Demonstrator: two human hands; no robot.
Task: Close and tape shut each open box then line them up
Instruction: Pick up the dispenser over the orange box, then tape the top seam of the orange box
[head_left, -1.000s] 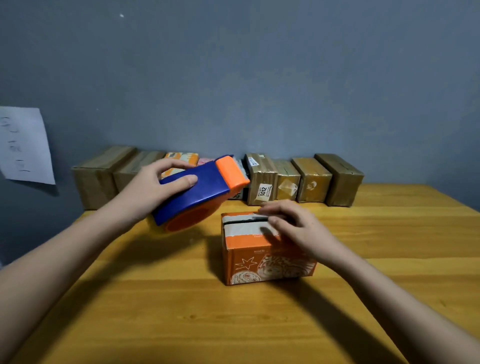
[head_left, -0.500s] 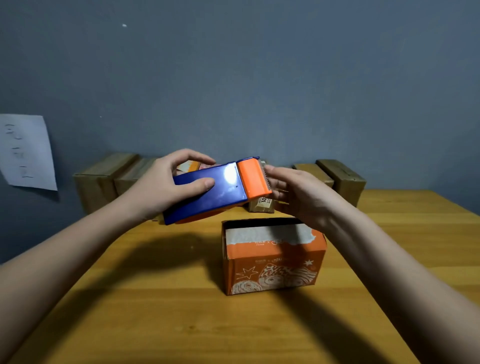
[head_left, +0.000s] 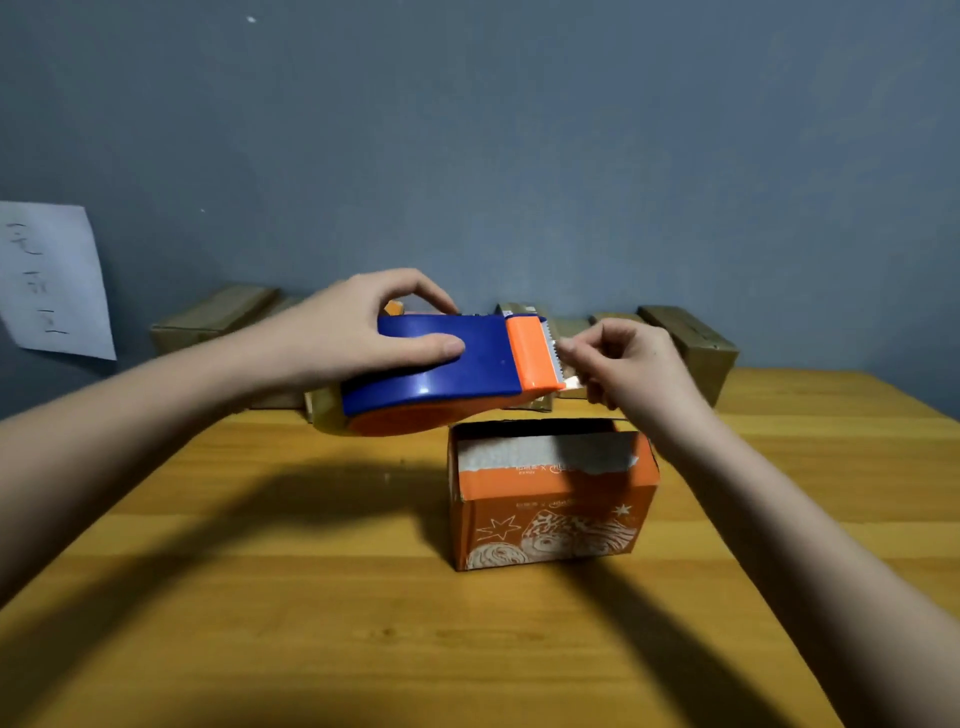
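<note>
Grey wall, wooden table (head_left: 260, 597). Your left hand (head_left: 348, 338) grips the dispenser (head_left: 441, 369) above the orange box (head_left: 550, 499), cutter pointing right. Your right hand (head_left: 634, 364) pinches the tape end (head_left: 571, 383) there, directly over the box.

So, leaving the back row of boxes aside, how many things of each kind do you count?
orange box: 1
tape dispenser: 1
paper sheet on wall: 1
hands: 2, left hand gripping the dispenser, right hand pinching its tape end
total: 5
</note>
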